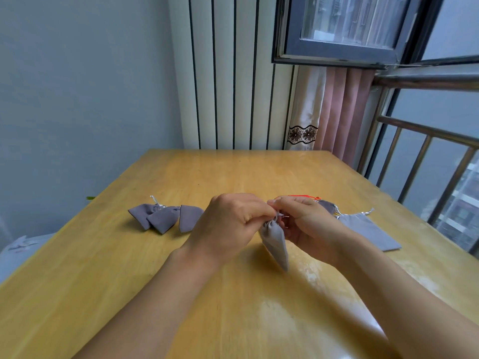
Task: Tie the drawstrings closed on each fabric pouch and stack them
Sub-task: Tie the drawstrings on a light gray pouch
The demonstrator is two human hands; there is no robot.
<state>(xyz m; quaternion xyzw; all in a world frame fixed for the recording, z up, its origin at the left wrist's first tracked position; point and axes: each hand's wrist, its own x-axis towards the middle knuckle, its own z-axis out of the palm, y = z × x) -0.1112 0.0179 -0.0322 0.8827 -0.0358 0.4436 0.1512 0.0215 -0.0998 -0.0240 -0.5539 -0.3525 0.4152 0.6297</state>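
Pinching the silver drawstrings [281,215] of a small grey fabric pouch [276,242] with left hand [228,224] and right hand [303,221], both grips pressed together on the cords, pouch hanging just above the yellow wooden bench [181,172], three tied grey pouches [163,218] lying left, flat untied grey pouch [368,231] lying right.

Far half of the table [233,169] lies bare — tied pouches [166,218] crowd left, flat pouch [368,231] right.

2 bare forearms, no sleeves, no jewellery.
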